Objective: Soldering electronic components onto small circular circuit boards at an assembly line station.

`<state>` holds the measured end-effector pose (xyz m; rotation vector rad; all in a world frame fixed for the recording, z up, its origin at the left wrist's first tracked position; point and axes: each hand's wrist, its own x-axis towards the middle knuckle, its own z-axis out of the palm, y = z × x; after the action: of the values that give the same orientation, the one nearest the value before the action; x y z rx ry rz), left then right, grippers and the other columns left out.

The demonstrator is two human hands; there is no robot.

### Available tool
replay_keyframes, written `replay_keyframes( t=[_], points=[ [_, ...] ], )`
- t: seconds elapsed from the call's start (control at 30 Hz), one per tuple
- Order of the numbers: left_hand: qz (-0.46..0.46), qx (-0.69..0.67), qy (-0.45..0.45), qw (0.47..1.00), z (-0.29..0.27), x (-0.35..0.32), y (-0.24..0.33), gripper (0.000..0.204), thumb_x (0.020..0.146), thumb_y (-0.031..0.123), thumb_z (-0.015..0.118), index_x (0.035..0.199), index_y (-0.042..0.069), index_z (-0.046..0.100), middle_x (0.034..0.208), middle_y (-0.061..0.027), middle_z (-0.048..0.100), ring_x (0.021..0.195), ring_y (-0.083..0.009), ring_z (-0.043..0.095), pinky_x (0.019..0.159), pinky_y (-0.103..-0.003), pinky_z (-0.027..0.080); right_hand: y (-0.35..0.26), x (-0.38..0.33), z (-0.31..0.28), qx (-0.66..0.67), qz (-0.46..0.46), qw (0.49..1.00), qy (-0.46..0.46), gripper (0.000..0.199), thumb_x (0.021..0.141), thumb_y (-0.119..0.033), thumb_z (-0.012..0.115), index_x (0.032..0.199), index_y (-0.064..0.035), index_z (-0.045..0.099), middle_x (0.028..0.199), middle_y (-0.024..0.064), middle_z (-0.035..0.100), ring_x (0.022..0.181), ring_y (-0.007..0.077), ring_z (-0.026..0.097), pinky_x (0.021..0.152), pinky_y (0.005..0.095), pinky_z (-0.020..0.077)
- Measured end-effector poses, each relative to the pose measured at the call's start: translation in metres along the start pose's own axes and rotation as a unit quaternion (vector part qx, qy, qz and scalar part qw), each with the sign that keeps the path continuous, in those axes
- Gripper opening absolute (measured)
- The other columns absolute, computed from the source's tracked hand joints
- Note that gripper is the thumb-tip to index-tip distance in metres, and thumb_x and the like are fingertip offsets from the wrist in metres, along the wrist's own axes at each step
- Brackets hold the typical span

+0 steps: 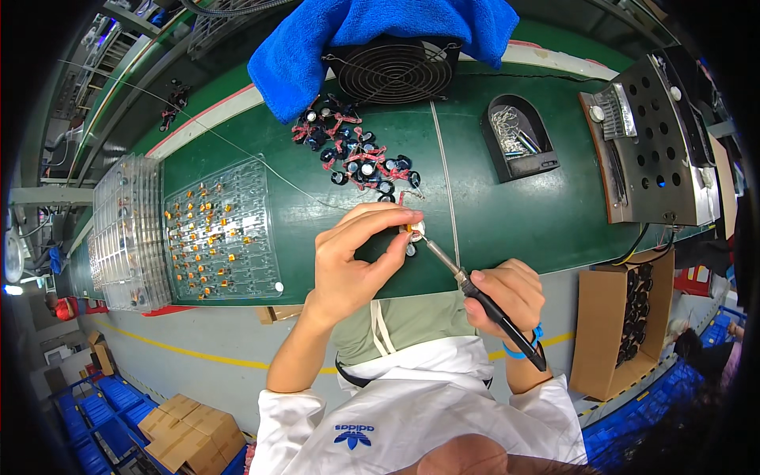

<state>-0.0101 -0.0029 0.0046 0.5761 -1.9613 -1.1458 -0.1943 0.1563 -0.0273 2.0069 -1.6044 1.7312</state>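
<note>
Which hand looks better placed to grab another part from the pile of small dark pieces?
Probably the left hand: it pinches a small part just below the pile. The right hand grips the soldering iron.

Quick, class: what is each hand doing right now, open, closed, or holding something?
Left hand: closed, pinching a small part between its fingertips.
Right hand: closed around a soldering iron, tip at the part.

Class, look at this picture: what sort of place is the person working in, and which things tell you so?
Most likely a factory bench for electronics assembly. The right hand holds a soldering iron, a clear tray holds rows of small parts, and a fan stands behind.
</note>
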Motion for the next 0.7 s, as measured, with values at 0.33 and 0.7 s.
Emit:
replay_keyframes(
  t=[0.33,0.7],
  points=[
    [0.016,0.013,-0.024,0.999,-0.0029,0.0007,0.0,0.031,0.081,-0.016,0.073,0.11,-0.005,0.073,0.107,-0.0155,0.078,0.106,-0.0256,0.073,0.095,-0.036,0.058,-0.0002,0.0003,-0.0006,0.002,-0.001,1.0,-0.006,0.034,0.078,-0.018,0.086,0.104,0.0003,0.074,0.076,0.009,0.07,0.055,0.022,0.061,0.049,0.0312,0.0431],
    [0.02,0.011,-0.02,1.0,-0.0018,-0.0001,-0.0012,0.03,0.082,-0.016,0.073,0.11,-0.006,0.073,0.108,-0.0159,0.078,0.106,-0.0256,0.073,0.095,-0.036,0.058,-0.0005,-0.0002,-0.0011,0.004,0.002,1.0,-0.006,0.034,0.078,-0.018,0.087,0.104,0.0001,0.075,0.078,0.009,0.071,0.056,0.0221,0.061,0.05,0.0312,0.0427]
  ],
)
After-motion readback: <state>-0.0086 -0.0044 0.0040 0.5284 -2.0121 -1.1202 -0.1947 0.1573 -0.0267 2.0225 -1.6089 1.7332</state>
